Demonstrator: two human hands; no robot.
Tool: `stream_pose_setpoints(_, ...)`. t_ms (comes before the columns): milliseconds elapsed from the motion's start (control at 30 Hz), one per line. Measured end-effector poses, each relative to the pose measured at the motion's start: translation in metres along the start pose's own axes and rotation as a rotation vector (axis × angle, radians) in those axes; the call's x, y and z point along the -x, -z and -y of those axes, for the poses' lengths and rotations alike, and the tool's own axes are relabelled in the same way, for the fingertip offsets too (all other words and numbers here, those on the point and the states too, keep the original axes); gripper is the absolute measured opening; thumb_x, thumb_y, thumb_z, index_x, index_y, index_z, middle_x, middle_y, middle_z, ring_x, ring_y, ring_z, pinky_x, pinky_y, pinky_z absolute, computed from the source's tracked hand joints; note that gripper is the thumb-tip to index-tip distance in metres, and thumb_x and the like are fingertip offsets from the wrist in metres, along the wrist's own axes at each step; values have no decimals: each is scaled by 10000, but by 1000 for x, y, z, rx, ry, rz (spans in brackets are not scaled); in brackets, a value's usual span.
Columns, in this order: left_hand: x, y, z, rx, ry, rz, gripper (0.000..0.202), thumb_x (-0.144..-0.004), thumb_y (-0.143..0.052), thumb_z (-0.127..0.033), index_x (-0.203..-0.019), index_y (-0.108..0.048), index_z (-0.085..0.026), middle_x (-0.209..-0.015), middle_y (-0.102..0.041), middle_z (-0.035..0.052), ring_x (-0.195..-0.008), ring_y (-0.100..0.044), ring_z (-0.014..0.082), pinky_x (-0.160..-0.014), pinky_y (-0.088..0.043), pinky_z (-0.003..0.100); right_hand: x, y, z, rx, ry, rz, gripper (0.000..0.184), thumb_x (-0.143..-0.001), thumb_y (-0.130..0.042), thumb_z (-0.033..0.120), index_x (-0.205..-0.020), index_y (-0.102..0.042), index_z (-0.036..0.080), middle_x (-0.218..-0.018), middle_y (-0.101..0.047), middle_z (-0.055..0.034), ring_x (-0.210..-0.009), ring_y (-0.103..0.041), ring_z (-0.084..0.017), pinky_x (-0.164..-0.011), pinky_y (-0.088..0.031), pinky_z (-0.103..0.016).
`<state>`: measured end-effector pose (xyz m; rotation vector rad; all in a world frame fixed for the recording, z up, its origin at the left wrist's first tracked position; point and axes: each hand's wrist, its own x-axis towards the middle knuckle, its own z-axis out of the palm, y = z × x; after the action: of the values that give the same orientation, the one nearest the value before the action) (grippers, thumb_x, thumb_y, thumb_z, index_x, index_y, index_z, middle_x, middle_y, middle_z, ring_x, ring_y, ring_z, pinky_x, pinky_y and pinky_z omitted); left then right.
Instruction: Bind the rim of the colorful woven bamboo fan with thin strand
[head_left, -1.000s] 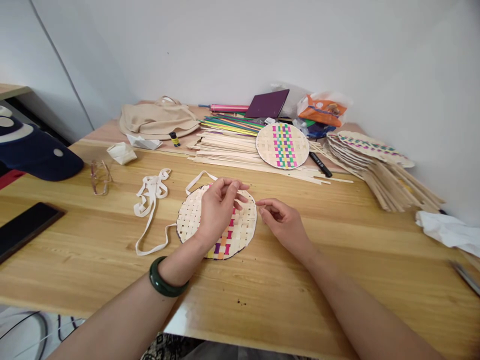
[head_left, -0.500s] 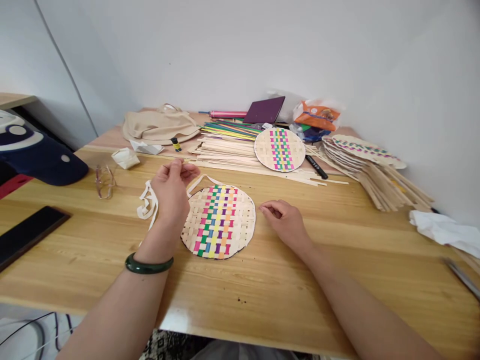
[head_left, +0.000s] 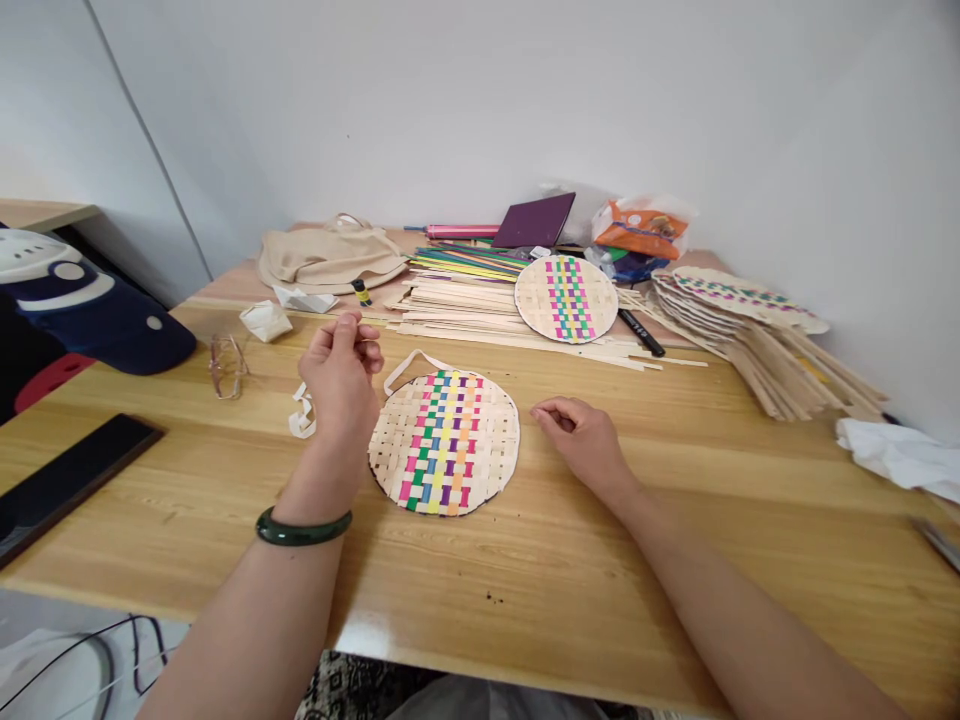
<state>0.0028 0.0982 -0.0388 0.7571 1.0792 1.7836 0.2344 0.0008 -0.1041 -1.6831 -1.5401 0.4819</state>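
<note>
Woven disc fully laced, its edging apparently part-way

The left hand is raised at the disc's left side, thumb and fingertips brought together; whether something thin is pinched there cannot be told. The right hand is just beyond the disc's right edge, thumb against a curled forefinger — again, nothing between them can be made out. The disc lies flat on the table between the two grips.

Its coloured weave looks complete. The rim seems less so: it is pale on the side nearest the right hand, yet dark along the bottom. White tape lies loose beside the left wrist, and more loops out from the rim just right of that grip, so some edging probably remains. Beyond the right hand's grip, farther from the person, another woven disc rests on pale strips.
</note>
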Motion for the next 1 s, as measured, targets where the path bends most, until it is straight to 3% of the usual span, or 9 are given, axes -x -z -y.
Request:
stream_pose_setpoints(100,2,-1,1,-38,-53,36,73,-785,-612,-191,-729,-590,-149,-574,-558,-44,-377,-334,14,-360,-237,151,0,0,-1,-6,9,-5,175,-819,-564,314,-749,-691,216,-757,-698,-37,-684,-606,-187,-626,-450,-299)
stream_pose_setpoints(200,10,-3,5,-91,-46,145,85,-780,-638,-224,-753,-615,-147,-581,-583,-32,-366,-326,16,-348,-233,155,2,-1,0,-18,34,-15,169,-828,-568,306,-768,-695,212,-769,-693,-40,-690,-604,-183,-634,-452,-299)
stream_pose_setpoints(267,20,-6,8,-163,24,303,132,-772,-661,-273,-768,-622,-147,-665,-651,5,-383,-410,28,-357,-304,155,4,-1,3,-26,69,-25,165,-837,-569,297,-787,-701,211,-766,-683,-39,-685,-598,-175,-642,-450,-297)
stream_pose_setpoints(400,49,-14,16,-342,299,764,207,-783,-657,-343,-777,-620,-140,-868,-714,86,-505,-625,116,-446,-490,214,8,1,13,-33,154,-49,160,-843,-582,302,-803,-713,219,-684,-636,-29,-653,-565,-167,-638,-438,-294)
stream_pose_setpoints(533,69,-16,26,-457,474,1073,227,-795,-651,-373,-800,-635,-146,-647,-676,61,-603,-687,182,-576,-558,267,10,1,18,-53,193,-24,156,-843,-586,307,-822,-720,228,-663,-621,-26,-639,-549,-166,-622,-436,-290)
stream_pose_setpoints(633,69,-15,31,-454,426,1102,196,-817,-625,-338,-759,-631,-151,-675,-678,62,-635,-678,157,-628,-554,254,9,1,16,-80,175,5,144,-842,-591,297,-814,-713,225,-678,-620,-19,-613,-540,-151,-584,-428,-273)
stream_pose_setpoints(733,62,-14,29,-430,408,1082,202,-821,-611,-325,-714,-614,-154,-664,-653,34,-535,-629,118,-546,-521,224,7,1,14,-95,144,19,135,-838,-595,296,-816,-708,225,-703,-629,-18,-621,-546,-148,-582,-428,-268)
stream_pose_setpoints(900,49,-13,25,-339,326,829,162,-740,-688,-301,-713,-639,-148,-607,-568,-20,-473,-542,81,-497,-500,211,5,4,12,-98,93,58,161,-845,-586,330,-817,-711,234,-694,-643,-18,-647,-570,-165,-629,-441,-289)
stream_pose_setpoints(1000,42,-13,24,-300,299,706,155,-721,-699,-280,-698,-649,-135,-571,-537,-22,-469,-505,71,-457,-453,186,5,7,10,-129,72,72,333,-910,-485,386,-687,-669,220,-754,-682,-37,-770,-626,-185,-740,-461,-312)
